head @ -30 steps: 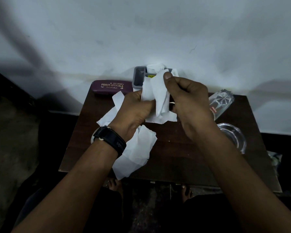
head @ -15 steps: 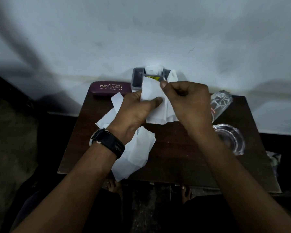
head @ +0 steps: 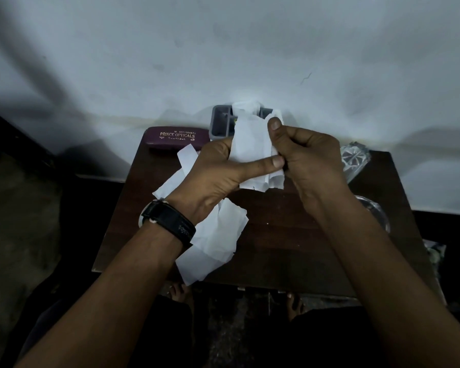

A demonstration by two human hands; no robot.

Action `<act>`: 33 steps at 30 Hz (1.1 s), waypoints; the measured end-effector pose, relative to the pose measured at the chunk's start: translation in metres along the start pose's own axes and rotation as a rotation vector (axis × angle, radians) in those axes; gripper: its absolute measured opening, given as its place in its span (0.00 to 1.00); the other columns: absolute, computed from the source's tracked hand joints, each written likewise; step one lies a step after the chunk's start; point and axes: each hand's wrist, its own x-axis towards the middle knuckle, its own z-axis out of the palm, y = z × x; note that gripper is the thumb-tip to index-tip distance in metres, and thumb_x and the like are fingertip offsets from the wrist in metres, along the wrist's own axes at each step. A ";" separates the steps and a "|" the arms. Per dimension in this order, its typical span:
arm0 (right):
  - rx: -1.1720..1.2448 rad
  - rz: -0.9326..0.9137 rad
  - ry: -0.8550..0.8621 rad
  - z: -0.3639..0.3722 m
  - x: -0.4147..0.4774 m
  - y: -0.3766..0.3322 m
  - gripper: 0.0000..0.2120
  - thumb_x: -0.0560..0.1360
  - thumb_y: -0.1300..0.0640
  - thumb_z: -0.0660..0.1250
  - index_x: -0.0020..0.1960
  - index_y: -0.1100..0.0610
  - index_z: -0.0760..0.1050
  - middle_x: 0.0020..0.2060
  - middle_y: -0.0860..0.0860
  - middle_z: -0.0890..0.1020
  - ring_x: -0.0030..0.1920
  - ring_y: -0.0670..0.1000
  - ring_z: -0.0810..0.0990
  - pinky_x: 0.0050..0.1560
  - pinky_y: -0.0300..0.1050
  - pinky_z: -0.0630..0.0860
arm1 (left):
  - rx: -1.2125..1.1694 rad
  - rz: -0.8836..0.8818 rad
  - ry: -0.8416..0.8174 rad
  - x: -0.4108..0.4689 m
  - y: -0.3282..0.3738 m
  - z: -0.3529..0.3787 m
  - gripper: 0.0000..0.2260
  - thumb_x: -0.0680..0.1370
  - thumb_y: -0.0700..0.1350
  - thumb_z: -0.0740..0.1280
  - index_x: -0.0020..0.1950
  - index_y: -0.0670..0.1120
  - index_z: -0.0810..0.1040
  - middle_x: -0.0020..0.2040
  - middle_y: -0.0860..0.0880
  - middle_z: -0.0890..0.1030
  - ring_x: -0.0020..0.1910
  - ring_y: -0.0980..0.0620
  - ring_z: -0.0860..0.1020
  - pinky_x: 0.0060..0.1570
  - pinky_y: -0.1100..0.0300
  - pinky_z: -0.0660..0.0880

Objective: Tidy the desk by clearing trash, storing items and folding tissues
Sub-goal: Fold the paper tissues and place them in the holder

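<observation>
Above the middle of the dark wooden desk (head: 290, 243) both hands hold one white tissue (head: 250, 144). My left hand (head: 218, 173) grips its left side, thumb laid across the front. My right hand (head: 308, 158) pinches the top right corner between thumb and curled fingers. More loose white tissues (head: 215, 240) lie on the desk under my left wrist and reach past the front edge. Another strip of tissue (head: 186, 158) pokes out behind the left hand.
A maroon glasses case (head: 175, 138) lies at the back left. Behind the hands a grey tray (head: 219, 123) holds a tissue. A clear plastic wrapper (head: 355, 159) and a glass bowl (head: 377, 213) sit at the right. Bare feet show under the desk's front edge.
The held tissue has been drawn flatter between the hands. My left thumb has stretched out across its front and my right hand has shifted slightly lower and right.
</observation>
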 end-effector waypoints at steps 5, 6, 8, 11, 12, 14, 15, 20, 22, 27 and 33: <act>0.024 -0.003 0.012 -0.002 0.004 0.003 0.08 0.76 0.52 0.75 0.46 0.56 0.87 0.41 0.56 0.89 0.43 0.57 0.86 0.49 0.54 0.86 | -0.036 -0.035 0.066 0.004 0.000 -0.002 0.13 0.75 0.35 0.75 0.59 0.42 0.84 0.55 0.43 0.87 0.53 0.43 0.87 0.58 0.42 0.82; 0.040 -0.007 0.017 -0.003 0.004 0.002 0.07 0.76 0.52 0.74 0.44 0.55 0.87 0.41 0.56 0.88 0.43 0.58 0.86 0.49 0.55 0.86 | -0.063 -0.048 0.063 0.004 0.001 -0.002 0.12 0.76 0.34 0.73 0.60 0.40 0.84 0.56 0.41 0.87 0.54 0.42 0.86 0.57 0.41 0.82; 0.064 -0.017 0.012 -0.006 0.005 0.000 0.08 0.76 0.51 0.74 0.44 0.55 0.87 0.45 0.60 0.88 0.46 0.62 0.87 0.53 0.59 0.85 | -0.122 -0.067 0.053 0.004 0.004 -0.004 0.14 0.78 0.34 0.71 0.63 0.37 0.81 0.58 0.39 0.86 0.57 0.39 0.85 0.57 0.41 0.82; 0.119 0.020 0.005 -0.011 0.006 -0.005 0.08 0.77 0.52 0.74 0.46 0.57 0.87 0.47 0.58 0.88 0.49 0.58 0.87 0.52 0.57 0.85 | -0.179 -0.090 0.075 0.004 0.006 -0.004 0.14 0.78 0.33 0.70 0.64 0.36 0.80 0.59 0.39 0.85 0.58 0.39 0.84 0.55 0.44 0.83; 0.150 0.041 -0.006 -0.013 0.007 -0.007 0.08 0.77 0.54 0.73 0.46 0.58 0.86 0.47 0.56 0.88 0.50 0.55 0.87 0.50 0.54 0.85 | -0.195 -0.100 0.093 0.005 0.007 -0.004 0.14 0.79 0.33 0.70 0.64 0.35 0.80 0.59 0.39 0.85 0.58 0.39 0.84 0.54 0.44 0.83; 0.219 0.060 -0.052 -0.016 0.009 -0.012 0.09 0.78 0.55 0.71 0.49 0.62 0.84 0.52 0.57 0.88 0.54 0.55 0.87 0.48 0.51 0.85 | -0.255 -0.115 0.111 0.005 0.008 -0.004 0.14 0.79 0.34 0.69 0.65 0.35 0.80 0.60 0.39 0.85 0.60 0.39 0.84 0.54 0.44 0.83; 0.260 0.063 -0.083 -0.017 0.009 -0.014 0.12 0.79 0.55 0.70 0.53 0.65 0.82 0.56 0.59 0.86 0.58 0.57 0.85 0.50 0.52 0.85 | -0.305 -0.124 0.103 0.005 0.009 -0.005 0.14 0.80 0.37 0.69 0.65 0.37 0.80 0.61 0.40 0.85 0.60 0.40 0.84 0.55 0.43 0.83; 0.513 0.131 -0.281 -0.018 0.004 -0.022 0.21 0.78 0.50 0.66 0.64 0.63 0.77 0.66 0.60 0.80 0.65 0.58 0.81 0.59 0.54 0.82 | -0.489 -0.175 0.120 0.006 0.008 -0.006 0.16 0.85 0.47 0.63 0.68 0.40 0.78 0.62 0.42 0.85 0.61 0.42 0.84 0.59 0.40 0.81; 0.547 0.170 -0.291 -0.017 0.004 -0.024 0.16 0.83 0.50 0.62 0.61 0.60 0.79 0.62 0.57 0.83 0.61 0.54 0.84 0.55 0.50 0.84 | -0.447 -0.177 0.150 0.007 0.006 -0.004 0.16 0.85 0.45 0.64 0.68 0.38 0.77 0.61 0.41 0.85 0.59 0.41 0.84 0.54 0.43 0.83; 0.153 0.099 -0.090 -0.013 0.009 -0.014 0.13 0.80 0.52 0.69 0.56 0.61 0.83 0.54 0.57 0.87 0.54 0.55 0.87 0.54 0.55 0.84 | -0.345 -0.160 0.112 0.004 0.005 -0.001 0.14 0.84 0.39 0.62 0.67 0.35 0.78 0.62 0.34 0.82 0.58 0.33 0.83 0.49 0.38 0.84; -0.259 -0.059 0.114 -0.016 0.013 -0.002 0.16 0.78 0.46 0.72 0.37 0.55 0.84 0.36 0.56 0.82 0.38 0.52 0.80 0.47 0.60 0.84 | -0.530 -0.182 0.039 0.008 0.007 -0.002 0.22 0.86 0.53 0.57 0.73 0.41 0.75 0.70 0.40 0.79 0.67 0.38 0.79 0.55 0.39 0.81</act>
